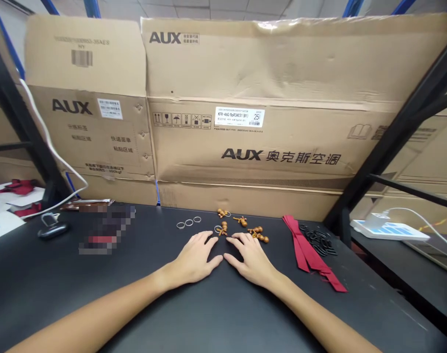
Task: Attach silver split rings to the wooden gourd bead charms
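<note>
My left hand (198, 256) rests on the black table, fingers spread, with nothing in it. Opposite it, my right hand (251, 259) lies in the same way, thumb and fingers apart. Just past the fingertips of both is a small wooden gourd charm (224, 227) with a metal ring by it. More gourd charms (260, 237) lie close beyond my right fingers, and another charm (241, 221) sits behind them. At the back, one charm (221, 213) also has a ring at its side. Three metal split rings (188, 222) lie in a row beyond my left hand.
Red ribbon strips (300, 245) and a heap of black hooks or buckles (319, 240) lie to the right. Cardboard (282, 147) walls off the back. A black mouse-like object (53, 230) and a blurred-out item (108, 230) are at left. A power strip (390, 229) stands far right.
</note>
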`<act>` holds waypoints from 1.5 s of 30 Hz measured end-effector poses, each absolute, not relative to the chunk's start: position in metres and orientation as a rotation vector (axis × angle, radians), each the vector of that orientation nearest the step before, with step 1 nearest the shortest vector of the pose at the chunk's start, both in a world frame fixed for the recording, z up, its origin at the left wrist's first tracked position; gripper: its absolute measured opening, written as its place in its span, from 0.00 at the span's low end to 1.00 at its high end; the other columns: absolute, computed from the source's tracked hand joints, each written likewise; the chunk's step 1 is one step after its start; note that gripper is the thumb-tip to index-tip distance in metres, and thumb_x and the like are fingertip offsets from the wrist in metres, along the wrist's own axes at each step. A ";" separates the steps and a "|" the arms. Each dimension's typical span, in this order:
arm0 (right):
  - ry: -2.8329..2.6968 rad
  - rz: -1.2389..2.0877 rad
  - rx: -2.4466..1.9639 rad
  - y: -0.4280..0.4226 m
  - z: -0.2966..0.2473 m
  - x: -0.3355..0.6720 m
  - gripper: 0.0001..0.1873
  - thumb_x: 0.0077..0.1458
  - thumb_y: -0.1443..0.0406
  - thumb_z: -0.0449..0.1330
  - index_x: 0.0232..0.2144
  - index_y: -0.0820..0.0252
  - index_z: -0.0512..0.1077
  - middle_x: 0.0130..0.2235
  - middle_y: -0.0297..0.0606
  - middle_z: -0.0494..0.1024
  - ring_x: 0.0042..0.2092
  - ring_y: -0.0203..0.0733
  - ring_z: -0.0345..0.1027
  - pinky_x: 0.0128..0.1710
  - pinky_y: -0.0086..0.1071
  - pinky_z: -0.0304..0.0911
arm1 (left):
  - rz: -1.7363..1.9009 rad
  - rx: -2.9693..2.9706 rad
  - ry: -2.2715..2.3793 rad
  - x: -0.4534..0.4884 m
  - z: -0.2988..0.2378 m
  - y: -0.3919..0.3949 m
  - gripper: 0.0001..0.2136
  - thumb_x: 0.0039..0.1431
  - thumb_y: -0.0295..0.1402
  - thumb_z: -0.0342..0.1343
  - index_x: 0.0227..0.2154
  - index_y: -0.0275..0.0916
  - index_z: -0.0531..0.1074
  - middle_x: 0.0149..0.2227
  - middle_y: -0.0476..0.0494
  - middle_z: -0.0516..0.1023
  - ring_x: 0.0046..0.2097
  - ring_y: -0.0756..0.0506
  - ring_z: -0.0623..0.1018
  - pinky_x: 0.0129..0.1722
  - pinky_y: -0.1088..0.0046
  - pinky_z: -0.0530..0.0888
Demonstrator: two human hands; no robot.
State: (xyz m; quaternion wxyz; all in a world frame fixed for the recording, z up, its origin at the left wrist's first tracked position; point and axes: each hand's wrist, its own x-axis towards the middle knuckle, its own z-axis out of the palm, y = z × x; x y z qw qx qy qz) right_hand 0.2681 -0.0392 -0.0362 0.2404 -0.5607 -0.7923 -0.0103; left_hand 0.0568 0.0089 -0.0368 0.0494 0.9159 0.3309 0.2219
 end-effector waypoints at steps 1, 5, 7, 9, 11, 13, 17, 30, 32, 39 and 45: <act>-2.177 -0.012 -1.554 -0.038 -0.037 0.270 0.22 0.59 0.55 0.56 0.53 0.58 0.69 0.54 0.47 0.70 0.55 0.52 0.62 0.55 0.48 0.59 | 0.643 2.791 1.034 0.056 -0.039 0.010 0.24 0.63 0.46 0.48 0.56 0.37 0.66 0.60 0.34 0.64 0.61 0.35 0.64 0.59 0.55 0.63; -2.251 0.100 -1.578 -0.036 -0.041 0.274 0.29 0.60 0.50 0.52 0.58 0.58 0.65 0.63 0.47 0.61 0.63 0.54 0.53 0.62 0.50 0.51 | 0.593 2.817 0.988 0.052 -0.039 0.016 0.25 0.64 0.47 0.47 0.57 0.36 0.66 0.61 0.34 0.63 0.63 0.36 0.62 0.61 0.55 0.61; -2.273 0.157 -1.592 -0.036 -0.042 0.275 0.32 0.60 0.47 0.50 0.60 0.59 0.62 0.65 0.47 0.57 0.66 0.54 0.48 0.63 0.51 0.47 | 0.571 2.828 0.929 0.050 -0.037 0.019 0.25 0.64 0.47 0.47 0.57 0.37 0.65 0.62 0.35 0.63 0.63 0.37 0.62 0.61 0.56 0.61; -2.275 0.195 -1.593 -0.036 -0.041 0.275 0.34 0.60 0.46 0.50 0.61 0.59 0.61 0.65 0.47 0.55 0.66 0.54 0.46 0.64 0.51 0.45 | 0.526 2.834 0.892 0.047 -0.034 0.022 0.25 0.64 0.47 0.47 0.58 0.38 0.65 0.62 0.36 0.63 0.63 0.38 0.62 0.61 0.57 0.62; -2.268 0.214 -1.585 -0.036 -0.040 0.275 0.33 0.60 0.46 0.50 0.60 0.59 0.61 0.65 0.47 0.55 0.66 0.53 0.46 0.65 0.52 0.44 | 0.496 2.834 0.882 0.045 -0.032 0.024 0.24 0.64 0.46 0.47 0.58 0.38 0.65 0.62 0.37 0.63 0.63 0.38 0.62 0.61 0.58 0.62; -2.259 0.220 -1.583 -0.036 -0.038 0.275 0.33 0.59 0.47 0.51 0.60 0.59 0.62 0.65 0.47 0.56 0.66 0.53 0.46 0.65 0.52 0.44 | 0.500 2.830 0.879 0.045 -0.031 0.025 0.24 0.65 0.46 0.47 0.58 0.38 0.65 0.62 0.37 0.63 0.63 0.38 0.62 0.61 0.58 0.62; -2.264 0.225 -1.591 -0.037 -0.037 0.275 0.34 0.60 0.47 0.51 0.60 0.60 0.62 0.65 0.48 0.55 0.66 0.53 0.46 0.65 0.51 0.43 | 0.531 2.827 0.862 0.045 -0.032 0.025 0.23 0.65 0.45 0.47 0.58 0.38 0.65 0.62 0.37 0.64 0.63 0.38 0.62 0.61 0.57 0.61; -2.258 0.212 -1.573 -0.037 -0.039 0.275 0.33 0.59 0.47 0.51 0.60 0.59 0.62 0.65 0.48 0.56 0.66 0.54 0.46 0.64 0.53 0.45 | 0.554 2.832 0.858 0.046 -0.029 0.022 0.22 0.64 0.44 0.48 0.57 0.38 0.66 0.61 0.36 0.64 0.62 0.38 0.63 0.61 0.56 0.62; -2.264 0.210 -1.582 -0.037 -0.038 0.275 0.33 0.59 0.47 0.51 0.60 0.60 0.62 0.65 0.48 0.56 0.66 0.54 0.46 0.64 0.52 0.45 | 0.545 2.832 0.863 0.046 -0.029 0.021 0.22 0.64 0.44 0.48 0.57 0.38 0.66 0.61 0.36 0.64 0.62 0.38 0.63 0.61 0.57 0.62; -2.263 0.201 -1.575 -0.036 -0.040 0.276 0.33 0.59 0.47 0.51 0.60 0.59 0.62 0.65 0.48 0.56 0.66 0.54 0.46 0.64 0.52 0.45 | 0.588 2.823 0.847 0.046 -0.033 0.024 0.22 0.64 0.44 0.48 0.57 0.39 0.66 0.61 0.38 0.65 0.62 0.38 0.64 0.61 0.57 0.62; -2.264 0.204 -1.573 -0.036 -0.040 0.276 0.33 0.60 0.47 0.51 0.60 0.60 0.62 0.65 0.48 0.56 0.66 0.54 0.46 0.64 0.52 0.45 | 0.557 2.856 0.862 0.046 -0.029 0.021 0.22 0.65 0.44 0.48 0.56 0.37 0.67 0.60 0.36 0.65 0.62 0.37 0.64 0.60 0.56 0.62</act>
